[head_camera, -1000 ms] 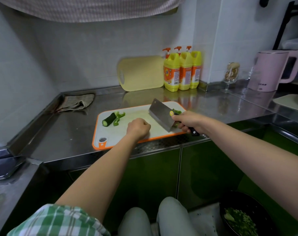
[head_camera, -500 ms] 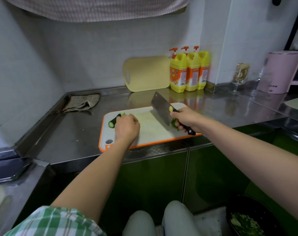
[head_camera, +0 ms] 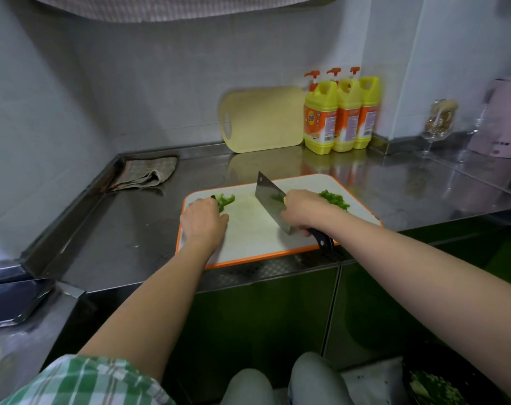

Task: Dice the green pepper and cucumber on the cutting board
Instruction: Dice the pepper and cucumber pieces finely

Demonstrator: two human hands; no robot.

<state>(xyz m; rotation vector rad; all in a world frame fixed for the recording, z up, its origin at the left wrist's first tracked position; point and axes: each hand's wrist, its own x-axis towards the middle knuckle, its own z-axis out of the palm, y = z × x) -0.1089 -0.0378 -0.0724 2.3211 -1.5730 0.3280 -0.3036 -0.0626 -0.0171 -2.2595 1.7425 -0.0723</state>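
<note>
A white cutting board with an orange rim (head_camera: 266,252) lies on the steel counter. My left hand (head_camera: 203,222) lies at the board's left end over green pepper pieces (head_camera: 225,201), its fingers curled on them; the cucumber is hidden under it. My right hand (head_camera: 302,211) grips the dark handle of a cleaver (head_camera: 270,204), whose blade stands tilted above the board's middle. A small heap of chopped green bits (head_camera: 334,200) lies behind the right hand, at the board's far right.
A folded cloth (head_camera: 144,173) lies at the counter's back left. A yellow board (head_camera: 263,119) and three yellow detergent bottles (head_camera: 340,112) stand against the wall. A glass (head_camera: 438,124) and pink kettle (head_camera: 502,118) are right. A dark bowl of chopped greens (head_camera: 435,384) sits low right.
My left hand has moved from the board's middle to its left end onto the pepper pieces. The cleaver has swung towards the middle, uncovering the chopped heap.
</note>
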